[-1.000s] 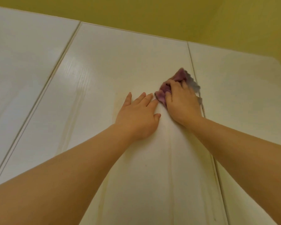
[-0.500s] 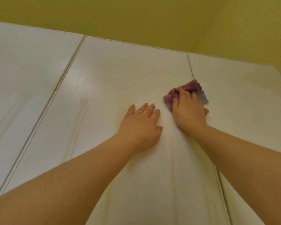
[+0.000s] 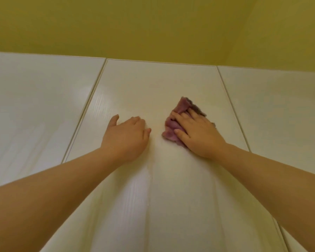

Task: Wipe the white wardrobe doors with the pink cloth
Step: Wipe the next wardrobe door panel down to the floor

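1. Head view: the right hand [image 3: 198, 135] lies flat on the pink cloth [image 3: 172, 128], fingers straight and slightly spread, pressing it against the door.
2. The bunched cloth sits on the middle wardrobe door [image 3: 153, 84], towards its right edge.
3. The left hand [image 3: 127, 137] rests palm-down on the same door, just beside the cloth, fingers loosely extended and holding nothing.
4. More white doors flank it, left [image 3: 35, 106] and right [image 3: 280, 106], below a yellow wall [image 3: 153, 24].

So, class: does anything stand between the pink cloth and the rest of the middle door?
Only the left hand, resting on that door just left of the cloth. Above and right of it, nothing visible.
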Motion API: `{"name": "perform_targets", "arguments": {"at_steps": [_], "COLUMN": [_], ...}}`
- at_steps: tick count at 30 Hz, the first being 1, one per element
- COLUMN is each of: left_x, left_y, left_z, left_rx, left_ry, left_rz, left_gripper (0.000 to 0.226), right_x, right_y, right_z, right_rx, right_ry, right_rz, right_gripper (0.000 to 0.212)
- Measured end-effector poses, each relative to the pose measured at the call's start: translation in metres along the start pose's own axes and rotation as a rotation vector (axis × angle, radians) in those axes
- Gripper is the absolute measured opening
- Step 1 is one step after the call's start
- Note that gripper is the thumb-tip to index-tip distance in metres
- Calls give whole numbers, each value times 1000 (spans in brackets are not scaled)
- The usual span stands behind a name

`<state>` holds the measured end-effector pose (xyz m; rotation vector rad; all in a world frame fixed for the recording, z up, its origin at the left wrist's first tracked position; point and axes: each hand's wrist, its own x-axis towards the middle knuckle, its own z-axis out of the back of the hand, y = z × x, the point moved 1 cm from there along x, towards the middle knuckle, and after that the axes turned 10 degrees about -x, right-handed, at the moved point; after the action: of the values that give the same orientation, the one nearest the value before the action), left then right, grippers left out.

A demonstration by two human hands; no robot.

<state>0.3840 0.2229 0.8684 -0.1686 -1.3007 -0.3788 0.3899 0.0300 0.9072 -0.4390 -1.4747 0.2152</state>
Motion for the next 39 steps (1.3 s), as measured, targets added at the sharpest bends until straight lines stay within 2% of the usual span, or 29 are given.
{"name": "perform_targets", "arguments": {"at_steps": [1,2,4,5,6,7,10,11,12,13,15,16,17,20,21,22,23,25,26,27,30,31,34,35,36,39], "left_x": [0,-1,-2,-1,-2,-2,-2,-4,-8,-13,-22,-24,-26,-23,-23,-23,-25,-28,-30,-31,-33,-33,-36,-36,-35,-35], "left_y": [2,5,13,16,17,18,24,30,36,43,60,67,76,90,93,95,97,103,107,109,117,118,119,119,118,118], "left_z": [-1,-3,-4,-5,-6,-7,-2,3,9,15,24,25,26,21,19,16,12,7,6,4,2,3,5,4,3,2], "left_rx": [55,98,118,114,117,125,43,-26,-108,-180,-242,-241,-238,-259,-256,-245,-243,-255,-245,-213,-77,-45,-17,-13,-10,-42], "left_ry": [29,53,73,68,68,72,30,-24,-87,-141,-196,-187,-157,-28,8,39,58,56,49,44,26,21,26,20,16,10], "left_rz": [-26,-49,-66,-80,-89,-98,-144,-151,-151,-149,-140,-128,-99,3,12,11,12,48,63,63,28,17,13,14,11,9], "left_gripper": [49,51,51,51,51,52,50,49,49,50,50,51,51,51,52,53,54,58,58,58,55,55,53,53,54,54], "right_x": [0,2,11,14,17,20,17,18,21,24,23,22,27,34,35,38,43,47,49,54,52,56,73,73,73,56], "right_y": [0,-2,-9,-5,5,20,60,56,41,20,-11,-7,9,70,75,71,62,57,69,85,126,121,100,108,120,154], "right_z": [0,-2,-4,-2,0,1,-4,-2,2,3,3,2,-1,-7,-5,-2,0,1,1,1,-5,0,2,1,1,-1], "right_rx": [-5,5,64,83,81,63,52,69,124,179,138,97,67,43,37,43,41,38,51,63,115,130,163,160,187,222], "right_ry": [-38,-76,-80,-61,-48,-49,-128,-134,-121,-124,-70,-7,1,-87,-83,-75,-81,-82,-71,-96,-103,-84,-72,-81,-102,-75], "right_rz": [-43,-188,-613,-759,-790,-709,-113,-8,-66,-243,-670,-758,-708,-143,-19,-21,-154,-562,-649,-579,-64,-34,-477,-533,-453,54], "right_gripper": [48,47,47,47,47,45,44,43,38,34,40,44,45,51,52,49,45,44,44,44,44,43,41,39,37,39]}}
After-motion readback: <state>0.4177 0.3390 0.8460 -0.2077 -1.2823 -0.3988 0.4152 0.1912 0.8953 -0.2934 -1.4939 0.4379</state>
